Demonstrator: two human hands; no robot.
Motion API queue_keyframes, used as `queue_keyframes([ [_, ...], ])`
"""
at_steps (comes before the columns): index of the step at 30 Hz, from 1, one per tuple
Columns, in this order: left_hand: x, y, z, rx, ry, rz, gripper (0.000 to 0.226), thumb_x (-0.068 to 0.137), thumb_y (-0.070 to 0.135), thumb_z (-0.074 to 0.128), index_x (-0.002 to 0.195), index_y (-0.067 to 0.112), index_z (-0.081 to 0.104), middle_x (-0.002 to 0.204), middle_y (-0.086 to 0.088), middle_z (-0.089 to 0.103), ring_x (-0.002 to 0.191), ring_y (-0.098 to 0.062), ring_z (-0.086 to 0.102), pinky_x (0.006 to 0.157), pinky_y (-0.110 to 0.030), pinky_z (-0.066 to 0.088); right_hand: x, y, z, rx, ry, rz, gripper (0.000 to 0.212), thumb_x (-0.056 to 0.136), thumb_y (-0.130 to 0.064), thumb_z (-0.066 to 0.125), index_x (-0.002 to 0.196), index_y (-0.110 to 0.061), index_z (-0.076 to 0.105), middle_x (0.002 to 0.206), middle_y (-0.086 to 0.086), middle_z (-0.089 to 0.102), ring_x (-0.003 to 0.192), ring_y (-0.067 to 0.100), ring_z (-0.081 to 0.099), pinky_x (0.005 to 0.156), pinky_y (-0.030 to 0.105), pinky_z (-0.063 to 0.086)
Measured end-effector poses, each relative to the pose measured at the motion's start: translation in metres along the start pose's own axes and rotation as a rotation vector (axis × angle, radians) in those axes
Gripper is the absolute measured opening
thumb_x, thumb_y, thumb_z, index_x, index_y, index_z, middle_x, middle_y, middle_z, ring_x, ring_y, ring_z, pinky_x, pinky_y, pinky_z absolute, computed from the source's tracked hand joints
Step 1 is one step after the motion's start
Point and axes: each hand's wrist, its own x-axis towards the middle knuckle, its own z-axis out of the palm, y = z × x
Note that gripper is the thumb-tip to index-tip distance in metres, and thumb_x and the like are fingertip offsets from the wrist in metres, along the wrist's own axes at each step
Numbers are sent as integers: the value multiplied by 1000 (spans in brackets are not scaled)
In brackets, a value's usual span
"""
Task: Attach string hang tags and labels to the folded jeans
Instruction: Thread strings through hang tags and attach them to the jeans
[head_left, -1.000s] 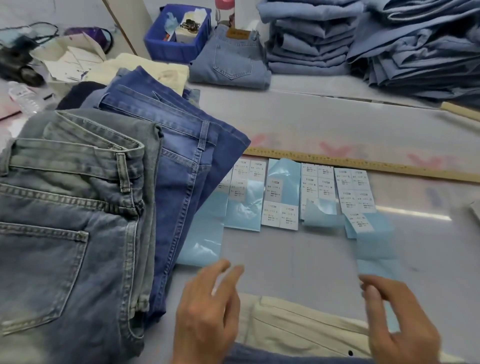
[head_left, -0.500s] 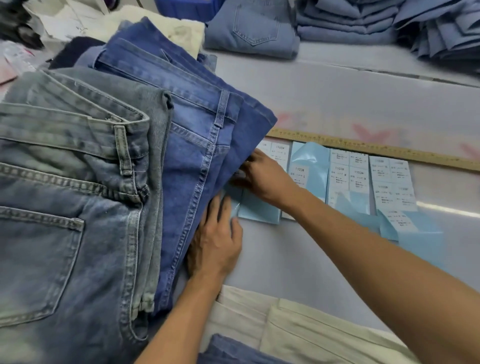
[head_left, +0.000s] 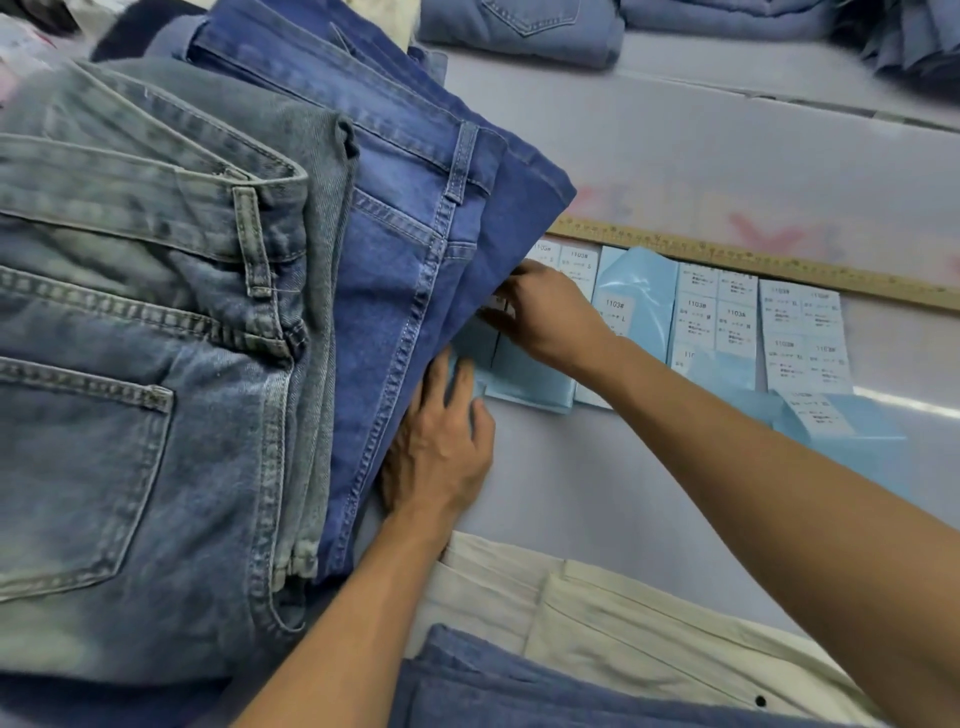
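A row of light blue label sheets (head_left: 711, 317) with white printed labels lies on the table below a wooden ruler (head_left: 753, 265). The leftmost sheet (head_left: 524, 379) is partly tucked under the edge of the dark blue jeans (head_left: 426, 208). My left hand (head_left: 436, 441) lies flat with straight fingers, pressing that sheet's lower corner beside the jeans. My right hand (head_left: 545, 317) reaches across, its fingertips pinching a white label (head_left: 496, 304) at the jeans' edge. A grey-blue pair of jeans (head_left: 156, 312) lies over the dark blue ones at the left.
Cream trousers (head_left: 623, 613) and another blue pair (head_left: 519, 691) lie at the near edge under my arms. Folded light blue jeans (head_left: 519, 26) sit at the back, with more stacked at the far right (head_left: 909, 41). A loose curled label sheet (head_left: 831, 421) lies at the right.
Both hands moved forward from the near edge to the leftmost label sheet by the dark blue jeans. In the last half second they have barely shifted; my head has come closer.
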Motion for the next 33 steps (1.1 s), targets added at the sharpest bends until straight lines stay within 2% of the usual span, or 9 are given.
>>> queue_keyframes([
  [3,-2,1,0,22,57,50,47,94,24,56,139,9,58,148,-17,52,134,-37,50,106,-51,45,-2,-3,3,-9,-19,-34,31,94,-27,67,120,-11,72,124,13,67,110,36,59,87,44,50],
  [6,-9,3,-4,118,86,164,42,93,18,59,133,7,63,144,-16,57,135,-34,52,112,-48,36,-11,-4,8,-60,-28,-22,29,100,-30,56,121,-14,69,125,8,63,112,29,53,89,44,48],
  [9,-9,16,-9,221,-21,189,44,95,20,51,134,2,60,139,-18,59,131,-35,54,114,-47,34,-23,0,10,-58,-9,-21,29,104,-27,50,121,-13,70,129,6,63,115,27,53,89,45,50],
  [13,1,43,-19,234,-140,128,48,96,29,41,131,1,58,140,-18,52,130,-32,49,103,-43,43,-34,6,10,15,33,-31,24,97,-15,63,117,-8,74,129,9,66,112,33,59,88,44,52],
  [16,7,47,-12,137,-167,105,41,101,29,40,129,3,55,153,-23,41,142,-35,39,112,-45,38,-36,10,10,94,62,-31,22,87,-15,73,107,-7,77,123,8,69,105,33,63,81,43,55],
  [20,-4,37,4,80,-69,104,46,101,30,42,135,2,55,153,-22,45,140,-35,45,113,-44,40,-34,18,6,88,49,-114,15,85,-15,76,98,-7,78,119,8,70,102,33,66,78,42,57],
  [26,-5,31,20,-10,68,85,44,97,26,41,132,4,56,150,-18,50,138,-32,47,113,-43,37,-36,20,7,-112,0,-218,29,95,-13,63,121,-3,72,128,15,68,113,37,63,89,47,55],
  [30,-5,28,24,-11,74,94,42,96,25,43,130,4,57,150,-18,50,139,-32,46,113,-43,37,-33,19,4,-200,-53,-273,33,103,-17,52,129,-3,66,135,13,64,119,35,60,94,47,52],
  [33,-6,28,25,-10,70,88,38,96,24,45,125,5,59,148,-19,51,138,-32,47,112,-44,39,-28,17,2,-278,-89,-234,35,104,-20,45,130,-7,65,134,10,65,117,32,60,92,45,52],
])
